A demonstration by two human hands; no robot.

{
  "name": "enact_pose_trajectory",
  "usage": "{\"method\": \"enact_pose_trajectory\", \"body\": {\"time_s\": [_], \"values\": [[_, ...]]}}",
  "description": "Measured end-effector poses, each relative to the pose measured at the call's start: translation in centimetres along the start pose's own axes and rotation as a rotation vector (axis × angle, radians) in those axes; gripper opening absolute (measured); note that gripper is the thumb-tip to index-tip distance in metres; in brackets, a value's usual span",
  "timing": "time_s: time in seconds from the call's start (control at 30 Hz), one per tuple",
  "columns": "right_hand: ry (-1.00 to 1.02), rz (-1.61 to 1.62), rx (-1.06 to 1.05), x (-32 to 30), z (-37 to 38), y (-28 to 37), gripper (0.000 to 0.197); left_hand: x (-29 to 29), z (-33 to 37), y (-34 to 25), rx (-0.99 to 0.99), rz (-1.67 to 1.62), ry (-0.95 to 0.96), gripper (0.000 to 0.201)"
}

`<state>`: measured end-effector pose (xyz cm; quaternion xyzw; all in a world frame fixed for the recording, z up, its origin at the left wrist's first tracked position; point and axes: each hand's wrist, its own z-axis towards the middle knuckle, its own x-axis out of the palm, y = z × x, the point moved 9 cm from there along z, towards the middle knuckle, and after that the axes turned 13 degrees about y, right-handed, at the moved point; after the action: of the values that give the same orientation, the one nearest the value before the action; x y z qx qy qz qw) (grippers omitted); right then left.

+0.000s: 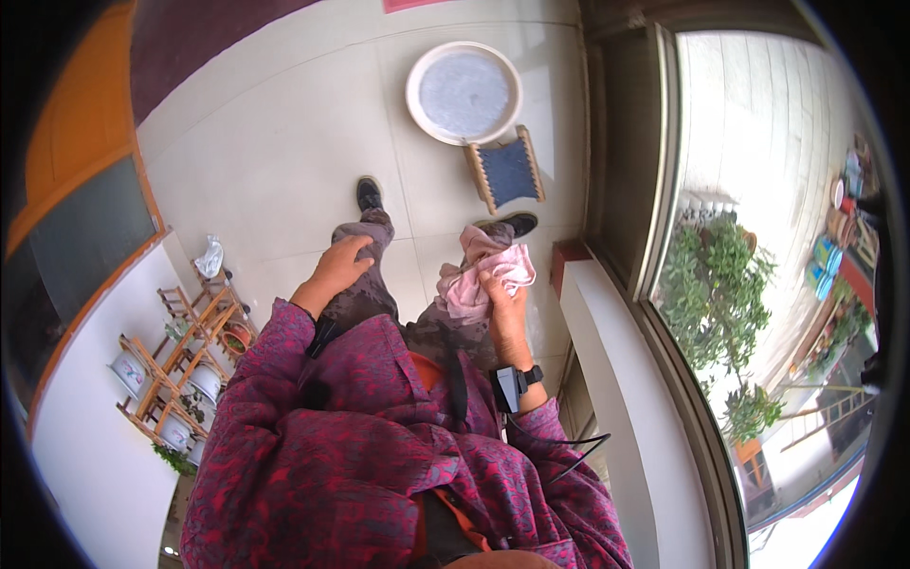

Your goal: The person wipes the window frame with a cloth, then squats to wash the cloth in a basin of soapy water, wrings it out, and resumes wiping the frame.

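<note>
A crumpled pink cloth (464,289) hangs in front of my right leg, with the fingers of my right hand (505,302) closed on it. My left hand (341,271) holds nothing; its fingers are loosely stretched beside my left thigh. Dark patterned trousers cover both legs, and the cloth hides part of the right one. Beyond my right shoe (521,224) stands a small folding stool (507,173) with a dark blue seat. Touching or very near its far side is a round, pale basin (411,99) that looks filled with greyish water.
At my right a white ledge (626,398) runs below a large window frame (654,161); leafy plants (716,294) stand outside. To the left, a wooden rack (194,351) carries several pots by the wall. My left shoe (370,194) rests on pale floor tiles (284,142).
</note>
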<state>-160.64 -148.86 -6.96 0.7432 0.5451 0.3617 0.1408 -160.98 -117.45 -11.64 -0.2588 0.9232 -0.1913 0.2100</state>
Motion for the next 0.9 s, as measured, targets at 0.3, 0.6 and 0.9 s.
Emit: {"method": "enact_pose_trajectory", "body": {"time_s": [0.3, 0.6, 0.9], "values": [[-0.221, 0.31, -0.132, -13.8, 2.6, 4.2, 0.032, 3.0, 13.3, -11.9, 0.24, 0.219, 0.17, 0.042], [-0.476, 0.434, -0.359, -24.4, 11.1, 0.5, 0.048, 14.3, 41.1, -21.8, 0.633, 0.925, 0.251, 0.048], [-0.749, 0.497, -0.378, -29.4, 12.0, -8.0, 0.059, 24.4, 52.0, -15.9, 0.888, 1.024, 0.528, 0.036]]}}
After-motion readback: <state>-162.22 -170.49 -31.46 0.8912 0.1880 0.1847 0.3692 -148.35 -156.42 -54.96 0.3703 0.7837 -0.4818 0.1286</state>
